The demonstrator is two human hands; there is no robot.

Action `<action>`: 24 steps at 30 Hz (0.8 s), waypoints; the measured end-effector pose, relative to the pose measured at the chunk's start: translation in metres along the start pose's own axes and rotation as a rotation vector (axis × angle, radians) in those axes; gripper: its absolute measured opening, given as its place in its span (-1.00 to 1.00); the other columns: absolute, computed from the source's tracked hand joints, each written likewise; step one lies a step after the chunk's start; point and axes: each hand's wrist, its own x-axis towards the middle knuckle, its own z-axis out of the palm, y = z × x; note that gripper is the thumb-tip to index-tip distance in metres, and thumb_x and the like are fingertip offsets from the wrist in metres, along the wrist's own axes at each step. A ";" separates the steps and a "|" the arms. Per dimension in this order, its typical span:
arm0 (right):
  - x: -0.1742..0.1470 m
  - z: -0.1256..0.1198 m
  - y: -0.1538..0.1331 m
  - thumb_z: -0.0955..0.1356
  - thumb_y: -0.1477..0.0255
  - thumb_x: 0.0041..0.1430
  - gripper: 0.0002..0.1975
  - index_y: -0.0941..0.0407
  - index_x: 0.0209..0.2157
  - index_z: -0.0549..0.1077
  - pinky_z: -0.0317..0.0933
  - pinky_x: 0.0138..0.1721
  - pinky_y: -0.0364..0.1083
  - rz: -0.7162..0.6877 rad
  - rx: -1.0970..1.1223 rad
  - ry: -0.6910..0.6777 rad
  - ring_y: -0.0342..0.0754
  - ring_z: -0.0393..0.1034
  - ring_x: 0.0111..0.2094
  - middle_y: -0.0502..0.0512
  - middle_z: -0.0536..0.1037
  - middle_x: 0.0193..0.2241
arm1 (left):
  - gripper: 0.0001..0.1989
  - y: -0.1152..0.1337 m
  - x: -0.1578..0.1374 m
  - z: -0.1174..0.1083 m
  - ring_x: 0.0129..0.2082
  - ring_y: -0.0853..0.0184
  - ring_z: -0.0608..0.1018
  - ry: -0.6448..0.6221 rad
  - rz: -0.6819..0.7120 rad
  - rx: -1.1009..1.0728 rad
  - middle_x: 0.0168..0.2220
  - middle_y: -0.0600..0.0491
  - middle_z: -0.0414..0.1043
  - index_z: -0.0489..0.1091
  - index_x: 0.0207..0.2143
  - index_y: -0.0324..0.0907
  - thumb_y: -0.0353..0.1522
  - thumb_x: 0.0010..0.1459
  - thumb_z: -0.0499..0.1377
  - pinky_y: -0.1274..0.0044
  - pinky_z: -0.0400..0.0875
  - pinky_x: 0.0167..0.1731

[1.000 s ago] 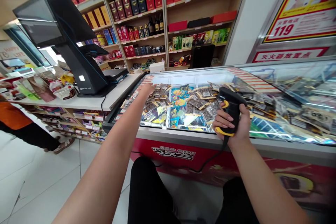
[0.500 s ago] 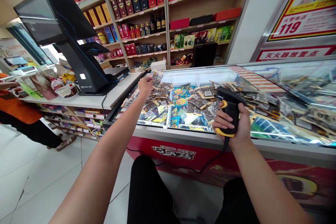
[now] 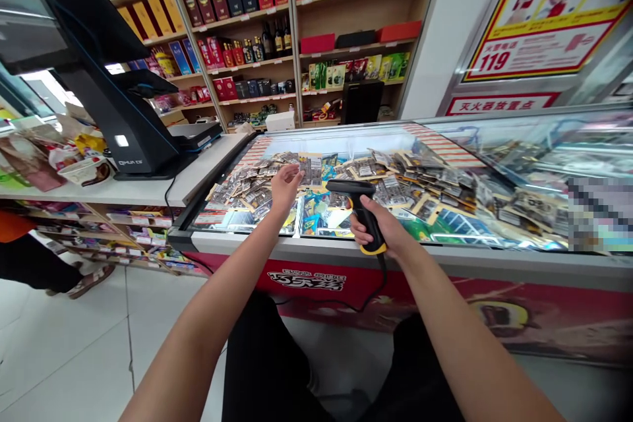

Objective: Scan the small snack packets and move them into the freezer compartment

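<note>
My left hand (image 3: 285, 186) reaches over a chest freezer (image 3: 227, 242) and pinches a small flat snack packet (image 3: 312, 168) by its left edge. In my right hand (image 3: 376, 227) is a black and yellow barcode scanner (image 3: 364, 214), its fingers wrapped round the handle. The scanner's head points left towards the held packet, a short way off. From the handle a black cable (image 3: 383, 277) hangs down in front of the freezer. Many similar brown packets (image 3: 252, 188) are heaped around both hands. Blue packages (image 3: 311, 208) show between the hands.
At left, a counter (image 3: 163, 188) bears a black checkout terminal (image 3: 123, 125) and a white bowl (image 3: 85, 171). Shelves of boxes and bottles (image 3: 277, 39) stand behind the freezer. A person's leg and sandal (image 3: 91, 280) show at far left. My knees are close to the freezer front.
My left hand has lowered the packet to the heap and moved nearer the scanner. The right hand has brought the scanner left and turned its head towards the packet. My view has swung right.
</note>
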 end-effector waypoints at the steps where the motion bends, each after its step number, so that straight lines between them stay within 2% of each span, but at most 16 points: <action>1: 0.000 0.000 0.000 0.53 -0.07 0.16 -0.50 0.04 -0.26 0.39 0.07 -0.66 -0.20 0.007 -0.003 -0.002 -0.22 0.06 -0.70 -0.12 0.31 -0.64 | -0.75 -0.001 -0.001 -0.001 -0.03 0.16 0.68 0.005 0.004 0.002 -0.09 -0.14 0.67 0.55 -0.11 -0.20 -0.30 0.18 0.38 0.37 0.60 -0.01; 13: -0.003 0.002 -0.002 0.53 -0.10 0.14 -0.46 0.06 -0.20 0.42 0.09 -0.65 -0.22 0.023 -0.024 -0.007 -0.25 0.05 -0.71 -0.16 0.31 -0.64 | -0.76 0.000 -0.002 -0.003 -0.03 0.15 0.67 -0.021 0.017 0.053 -0.08 -0.15 0.65 0.55 -0.13 -0.20 -0.29 0.18 0.39 0.37 0.57 -0.01; 17: -0.004 0.001 -0.001 0.55 -0.07 0.13 -0.47 0.06 -0.20 0.43 0.06 -0.65 -0.22 -0.010 0.020 -0.009 -0.25 0.05 -0.71 -0.15 0.32 -0.64 | -0.74 -0.001 -0.004 -0.004 -0.14 0.20 0.67 -0.008 0.022 0.017 -0.16 -0.10 0.64 0.51 -0.15 -0.18 -0.28 0.15 0.40 0.42 0.57 -0.13; 20: -0.009 0.000 0.000 0.57 -0.07 0.08 -0.46 0.06 -0.20 0.45 0.02 -0.65 -0.21 -0.129 0.107 -0.006 -0.26 0.00 -0.73 -0.17 0.29 -0.66 | -0.74 0.001 -0.006 0.001 -0.25 0.28 0.64 -0.011 0.010 -0.023 -0.25 -0.02 0.61 0.47 -0.20 -0.15 -0.26 0.13 0.41 0.48 0.55 -0.23; 24: -0.023 -0.010 -0.002 0.57 -0.02 0.07 -0.52 0.03 -0.22 0.46 0.00 -0.66 -0.20 -0.374 0.232 0.131 -0.25 0.00 -0.74 -0.17 0.27 -0.66 | -0.79 0.020 -0.009 0.026 -0.28 0.29 0.62 -0.107 -0.042 -0.049 -0.30 -0.01 0.60 0.49 -0.33 -0.17 -0.26 0.10 0.42 0.51 0.53 -0.30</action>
